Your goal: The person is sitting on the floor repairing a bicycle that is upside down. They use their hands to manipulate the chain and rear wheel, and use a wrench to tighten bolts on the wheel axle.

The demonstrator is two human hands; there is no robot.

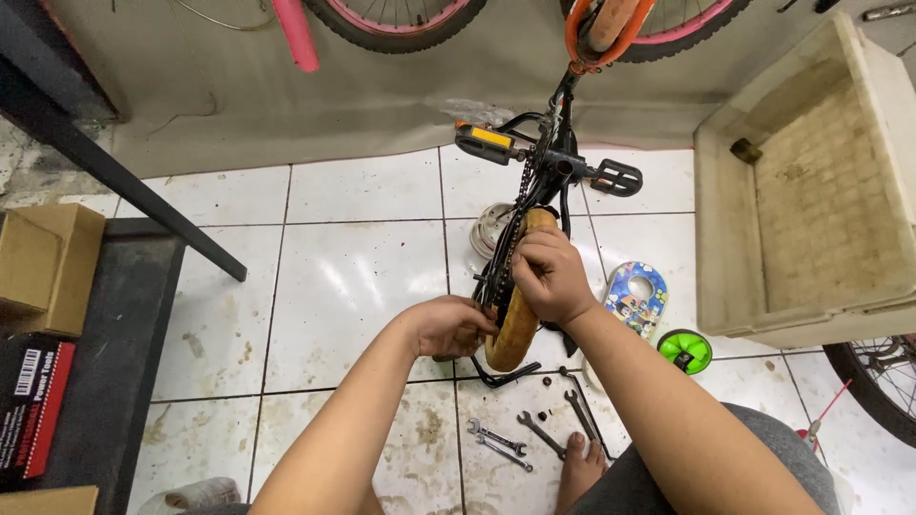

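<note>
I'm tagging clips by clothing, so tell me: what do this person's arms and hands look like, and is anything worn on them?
Both arms are bare up to the frame edge: no sleeves show. The left hand and right hand wear no gloves, and no watch, ring or band is visible. Grey cloth at the lower right looks like trousers, not a sleeve.

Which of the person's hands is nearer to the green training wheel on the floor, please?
Right. The right hand, on the tan tyre, sits closer to the green wheel; the left hand is beyond the tyre.

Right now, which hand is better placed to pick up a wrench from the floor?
Left, probably. The left hand only touches the tyre's side, while the right hand grips it from above. The wrenches lie just below both.
</note>
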